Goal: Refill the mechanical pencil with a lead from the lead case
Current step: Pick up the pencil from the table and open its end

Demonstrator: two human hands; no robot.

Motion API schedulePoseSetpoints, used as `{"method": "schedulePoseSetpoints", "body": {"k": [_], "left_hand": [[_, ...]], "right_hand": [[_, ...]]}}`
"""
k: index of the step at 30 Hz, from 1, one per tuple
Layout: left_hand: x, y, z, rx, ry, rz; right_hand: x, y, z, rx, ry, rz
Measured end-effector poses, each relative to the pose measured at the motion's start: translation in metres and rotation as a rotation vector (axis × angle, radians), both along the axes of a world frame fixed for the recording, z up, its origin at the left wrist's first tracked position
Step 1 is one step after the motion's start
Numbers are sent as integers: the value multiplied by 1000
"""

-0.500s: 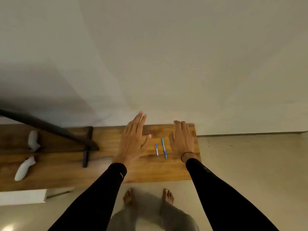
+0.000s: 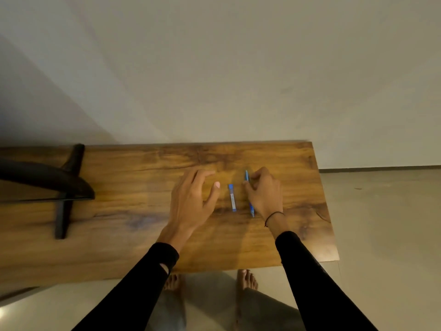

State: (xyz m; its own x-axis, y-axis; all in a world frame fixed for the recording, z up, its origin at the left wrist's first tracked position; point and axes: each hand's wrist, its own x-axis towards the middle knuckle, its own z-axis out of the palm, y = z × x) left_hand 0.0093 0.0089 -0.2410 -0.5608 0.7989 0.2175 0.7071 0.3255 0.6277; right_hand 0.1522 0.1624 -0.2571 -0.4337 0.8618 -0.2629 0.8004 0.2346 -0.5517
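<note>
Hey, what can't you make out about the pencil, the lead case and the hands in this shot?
Head view only:
- Mechanical pencil: middle hidden by right hand; grip unclear.
- Lead case: label too small to read; whether open, unclear.
- Left hand: fingertips motion-blurred.
- Black stand: cut off by left edge.

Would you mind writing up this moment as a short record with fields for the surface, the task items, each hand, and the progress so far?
surface: wooden table against a pale wall
lead case: lead case lying flat between the hands, untouched
pencil: blue mechanical pencil lying on the table, right of the case
left hand: left hand open, near the case, holding nothing
right hand: right hand fingers curled at the pencil; grip not clear
other: black stand at table's left
progress: refill not yet begun
</note>
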Motion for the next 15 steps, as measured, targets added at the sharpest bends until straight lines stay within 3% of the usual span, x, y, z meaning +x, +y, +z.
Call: {"method": "schedulePoseSetpoints", "body": {"k": [10,15], "left_hand": [[34,9,-33,150,-248,-121],[34,16,-38,83,-280,-184]], "right_hand": [[5,19,-9,71,-18,-6],[1,16,-3,75,54,-41]]}}
